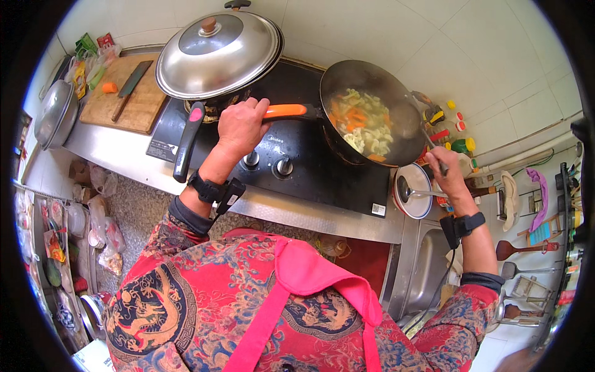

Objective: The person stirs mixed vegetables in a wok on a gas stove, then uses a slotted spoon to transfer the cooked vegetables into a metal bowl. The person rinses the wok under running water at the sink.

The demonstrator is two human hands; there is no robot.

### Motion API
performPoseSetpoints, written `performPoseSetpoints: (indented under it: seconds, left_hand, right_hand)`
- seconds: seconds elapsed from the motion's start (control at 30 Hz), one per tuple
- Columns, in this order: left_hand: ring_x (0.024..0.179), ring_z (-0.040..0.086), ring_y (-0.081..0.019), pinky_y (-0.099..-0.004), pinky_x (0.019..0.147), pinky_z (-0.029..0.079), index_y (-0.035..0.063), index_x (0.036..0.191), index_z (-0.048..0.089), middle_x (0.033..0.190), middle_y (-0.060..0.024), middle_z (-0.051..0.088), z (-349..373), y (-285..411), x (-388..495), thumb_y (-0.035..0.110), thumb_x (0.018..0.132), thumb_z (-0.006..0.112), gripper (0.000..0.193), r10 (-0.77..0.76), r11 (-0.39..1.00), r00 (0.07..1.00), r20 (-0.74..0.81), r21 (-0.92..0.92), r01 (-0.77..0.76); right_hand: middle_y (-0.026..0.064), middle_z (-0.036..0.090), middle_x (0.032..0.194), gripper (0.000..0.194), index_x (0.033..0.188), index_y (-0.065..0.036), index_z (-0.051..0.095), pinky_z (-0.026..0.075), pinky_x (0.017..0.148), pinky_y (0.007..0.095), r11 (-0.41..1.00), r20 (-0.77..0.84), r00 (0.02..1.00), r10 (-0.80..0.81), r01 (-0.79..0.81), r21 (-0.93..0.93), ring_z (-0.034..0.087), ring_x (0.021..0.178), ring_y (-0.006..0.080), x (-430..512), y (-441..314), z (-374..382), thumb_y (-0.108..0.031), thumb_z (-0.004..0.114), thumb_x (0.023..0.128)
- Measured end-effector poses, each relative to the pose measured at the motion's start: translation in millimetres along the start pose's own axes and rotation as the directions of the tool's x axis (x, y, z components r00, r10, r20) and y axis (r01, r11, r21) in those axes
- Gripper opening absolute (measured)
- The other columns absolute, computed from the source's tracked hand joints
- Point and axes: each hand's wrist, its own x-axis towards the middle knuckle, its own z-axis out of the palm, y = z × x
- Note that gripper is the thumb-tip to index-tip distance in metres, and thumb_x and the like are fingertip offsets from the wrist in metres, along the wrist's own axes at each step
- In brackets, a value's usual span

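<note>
My left hand (243,123) is closed around the orange handle (286,110) of a dark wok (367,72), which is tilted over the right side of the stove. Cauliflower pieces (367,109) and orange carrot slices (356,118) lie in the wok, with some liquid among them. My right hand (447,172) grips a metal cooking utensil (428,137). Its shaft runs up to the wok's right rim, and its head is hard to make out there. Below that hand stands a white bowl (422,207) with a metal ladle (405,189) resting in it.
A second wok with a steel domed lid (204,69) occupies the left burner, its black handle (188,144) jutting forward. Further left, a cleaver (135,79) and carrot piece (109,87) lie on a wooden board (144,109). Bottles (460,145) crowd the right wall beyond the wok; a sink (425,265) is nearer.
</note>
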Motion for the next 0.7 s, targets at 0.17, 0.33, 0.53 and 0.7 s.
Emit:
performPoseSetpoints:
  seconds: [0.17,0.33,0.53,0.7]
  left_hand:
    - [0.066,0.057,-0.0259,-0.0367,0.057,0.046,0.0138,0.099,0.054,0.074,-0.0054,0.054,3,1,-2,0.025,0.063,0.071,0.041,0.007,1.000,0.999,-0.031,-0.003,-0.007]
    - [0.067,0.057,-0.0257,-0.0367,0.057,0.046,0.0133,0.097,0.055,0.074,-0.0052,0.054,4,2,-5,0.025,0.063,0.070,0.039,-0.025,1.000,1.000,0.000,-0.009,0.025]
    - [0.067,0.057,-0.0254,-0.0371,0.057,0.046,0.0129,0.094,0.054,0.073,-0.0053,0.053,1,4,-5,0.024,0.063,0.071,0.037,-0.013,0.999,1.000,-0.010,-0.030,0.013]
    - [0.066,0.057,-0.0245,-0.0364,0.056,0.046,0.0108,0.082,0.052,0.070,-0.0056,0.053,-2,8,0,0.022,0.062,0.070,0.030,0.009,1.000,0.999,-0.051,-0.012,-0.010]
  right_hand:
    - [0.0087,0.060,0.073,0.025,0.074,0.000,0.055,0.053,0.054,0.0262,0.562,0.122,0.852,0.509,-0.436,0.703,0.065,0.067,0.0217,-21,10,-2,-0.019,0.049,0.089]
    - [0.0106,0.061,0.075,0.022,0.081,-0.002,0.054,0.055,0.056,0.0293,0.146,0.200,0.815,0.544,-0.327,0.934,0.065,0.074,0.0269,-20,6,33,-0.022,0.051,0.089]
    - [0.0119,0.058,0.077,0.019,0.083,-0.001,0.051,0.055,0.057,0.0334,-0.031,0.049,0.722,0.690,-0.037,0.999,0.064,0.075,0.0340,22,-3,104,-0.020,0.051,0.088]
    - [0.0104,0.056,0.079,0.018,0.083,-0.002,0.050,0.055,0.058,0.0334,0.030,-0.088,0.665,0.742,0.098,0.995,0.064,0.075,0.0343,45,2,119,-0.019,0.051,0.088]
